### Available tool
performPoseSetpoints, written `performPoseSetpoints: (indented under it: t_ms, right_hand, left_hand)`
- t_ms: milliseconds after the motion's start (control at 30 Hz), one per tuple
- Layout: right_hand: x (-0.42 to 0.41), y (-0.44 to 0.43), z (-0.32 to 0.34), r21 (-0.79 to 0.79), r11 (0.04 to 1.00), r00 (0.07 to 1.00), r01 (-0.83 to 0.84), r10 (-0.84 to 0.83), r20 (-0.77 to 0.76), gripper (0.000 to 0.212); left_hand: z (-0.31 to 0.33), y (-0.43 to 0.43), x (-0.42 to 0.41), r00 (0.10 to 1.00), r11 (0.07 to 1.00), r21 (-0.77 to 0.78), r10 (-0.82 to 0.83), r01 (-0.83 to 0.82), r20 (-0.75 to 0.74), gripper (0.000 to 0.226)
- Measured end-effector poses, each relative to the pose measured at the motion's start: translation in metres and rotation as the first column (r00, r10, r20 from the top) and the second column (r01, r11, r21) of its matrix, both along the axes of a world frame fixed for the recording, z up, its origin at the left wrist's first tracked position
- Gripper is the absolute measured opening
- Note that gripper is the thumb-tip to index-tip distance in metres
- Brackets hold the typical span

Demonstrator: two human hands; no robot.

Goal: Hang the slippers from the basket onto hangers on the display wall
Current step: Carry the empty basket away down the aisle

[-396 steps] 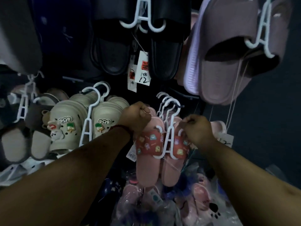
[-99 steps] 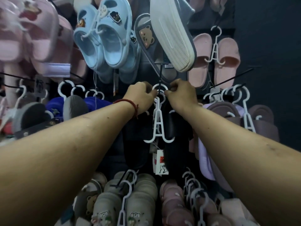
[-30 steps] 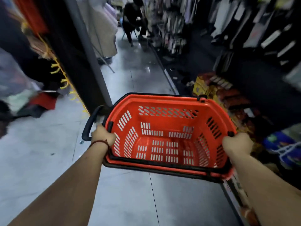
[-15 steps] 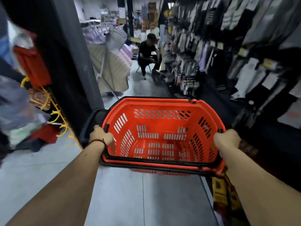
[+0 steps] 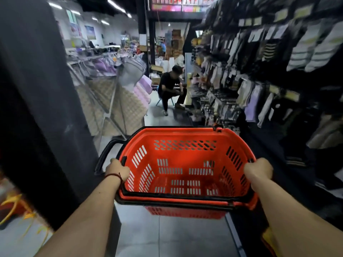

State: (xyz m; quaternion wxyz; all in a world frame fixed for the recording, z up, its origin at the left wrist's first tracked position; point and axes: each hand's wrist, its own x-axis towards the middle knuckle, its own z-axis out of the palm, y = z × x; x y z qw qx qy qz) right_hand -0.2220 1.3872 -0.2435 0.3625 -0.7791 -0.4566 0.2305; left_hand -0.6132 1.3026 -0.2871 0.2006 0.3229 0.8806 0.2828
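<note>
Between a dark pillar (image 5: 37, 108) and racks of packaged socks (image 5: 259, 71), a red basket (image 5: 185, 135) is held above the grey floor (image 5: 167, 236). Its side rims are gripped by the left hand (image 5: 117, 169) and the right hand (image 5: 258, 170), fingers curled round them. A red cord (image 5: 114, 175) circles the left wrist.

The basket (image 5: 185, 158) is red-orange, its walls pierced by rows of short slots, with a black rim (image 5: 167, 196) and black handle (image 5: 104, 156); a dark red cord (image 5: 113, 176) circles the left wrist. The floor (image 5: 167, 236) is grey, the pillar (image 5: 37, 108) at left black, the seated person (image 5: 168, 84) in black clothing. The rack fabric (image 5: 118, 102) is beige with a quilted diamond pattern, beside lilac cushions (image 5: 143, 88); the socks (image 5: 311, 51) at upper right are white with grey stripes.
</note>
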Motion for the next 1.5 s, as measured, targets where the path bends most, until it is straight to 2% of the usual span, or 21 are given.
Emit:
performPoseSetpoints:
  t_ms: [133, 300, 433, 533, 633, 800, 900, 1067, 1200, 1367, 1467, 1500]
  right_hand:
    - [-0.038, 0.105, 0.012, 0.004, 1.000, 1.000, 0.007, -0.007, -0.008, 0.002]
    - [-0.075, 0.236, 0.017, 0.014, 0.999, 0.997, 0.033, -0.032, -0.065, 0.021]
    - [-0.108, 0.354, 0.015, 0.002, 1.000, 0.998, 0.009, -0.009, -0.063, 0.023]
    - [-0.132, 0.448, 0.012, 0.014, 1.000, 0.999, -0.027, 0.028, -0.042, 0.025]
    - [-0.155, 0.537, 0.018, -0.019, 0.997, 0.997, -0.075, 0.074, -0.032, 0.022]
    - [-0.199, 0.683, 0.036, 0.002, 0.991, 0.991, -0.137, 0.137, -0.007, 0.015]
    - [-0.229, 0.757, 0.038, -0.003, 0.991, 0.991, -0.133, 0.133, 0.008, 0.011]
    - [-0.297, 0.897, -0.004, -0.021, 0.995, 0.995, -0.099, 0.099, -0.005, 0.025]
    - [-0.347, 0.998, -0.037, -0.062, 0.998, 0.999, -0.010, 0.013, 0.051, 0.011]
    - [-0.386, 1.101, -0.074, -0.157, 0.987, 0.999, 0.044, -0.043, 0.008, 0.011]
    - [-0.402, 1.159, -0.096, -0.143, 0.989, 0.999, 0.039, -0.041, -0.013, 0.003]
    - [-0.407, 1.184, -0.109, -0.138, 0.990, 0.999, 0.033, -0.035, -0.010, 0.006]
  left_hand:
    - [0.015, 0.108, -0.038, 1.000, 1.000, 0.014, -0.013, 0.013, -0.010, 0.040]
    - [0.030, 0.246, -0.079, 0.998, 0.998, 0.025, -0.055, 0.056, -0.035, 0.037]
    - [0.014, 0.363, -0.113, 0.998, 0.997, 0.035, -0.063, 0.063, -0.001, 0.048]
    - [-0.011, 0.453, -0.143, 1.000, 0.998, 0.062, -0.027, 0.027, 0.009, 0.037]
    - [-0.018, 0.531, -0.166, 0.999, 0.998, 0.058, 0.023, -0.025, 0.023, 0.026]
    - [-0.001, 0.661, -0.199, 0.998, 0.996, 0.075, 0.057, -0.057, 0.002, 0.032]
    - [-0.004, 0.731, -0.231, 0.995, 0.990, 0.099, 0.093, -0.097, 0.038, 0.031]
    - [-0.024, 0.857, -0.287, 0.993, 0.992, 0.060, 0.105, -0.108, 0.050, 0.027]
    - [-0.039, 0.971, -0.338, 0.996, 0.997, 0.067, 0.025, -0.030, 0.081, 0.042]
    - [-0.066, 1.091, -0.377, 0.995, 1.000, 0.021, -0.002, 0.000, 0.097, 0.021]
    - [-0.088, 1.156, -0.394, 0.992, 1.000, 0.018, -0.018, 0.016, 0.127, 0.038]
    - [-0.101, 1.183, -0.401, 0.991, 1.000, -0.003, -0.021, 0.021, 0.133, 0.040]
